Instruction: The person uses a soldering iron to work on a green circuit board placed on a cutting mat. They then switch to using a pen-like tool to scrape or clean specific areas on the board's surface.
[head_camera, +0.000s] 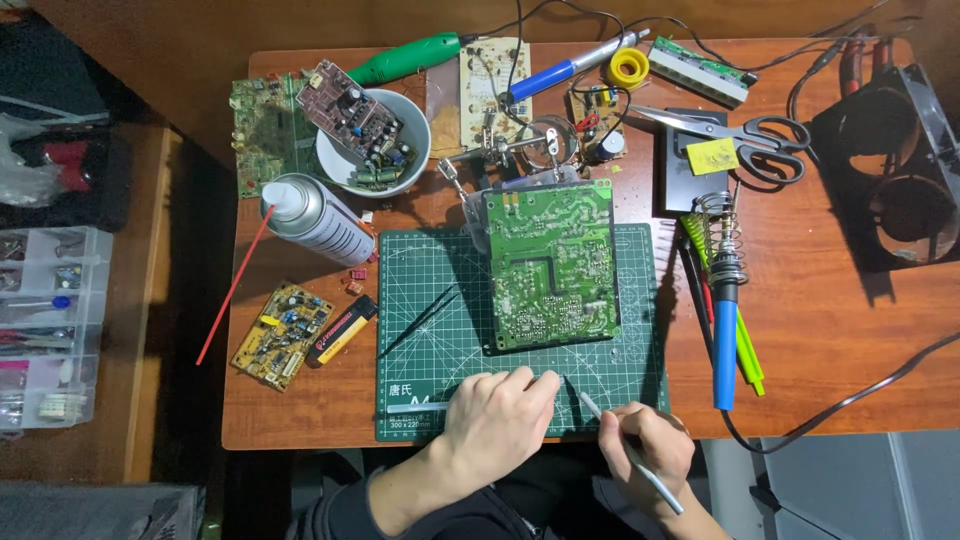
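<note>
Two hands low on the green gridded cutting mat (420, 300): left hand (495, 415) flat on its near edge, fingers loose, grasping nothing; right hand (645, 450) gripping a slim silver pen-shaped tool (630, 452). Large green circuit board (552, 265) clamped just beyond, solder side up. Likely risk: tool tip skidding across fine traces, or sleeve snagging black tweezers (420, 320) alongside.
</note>
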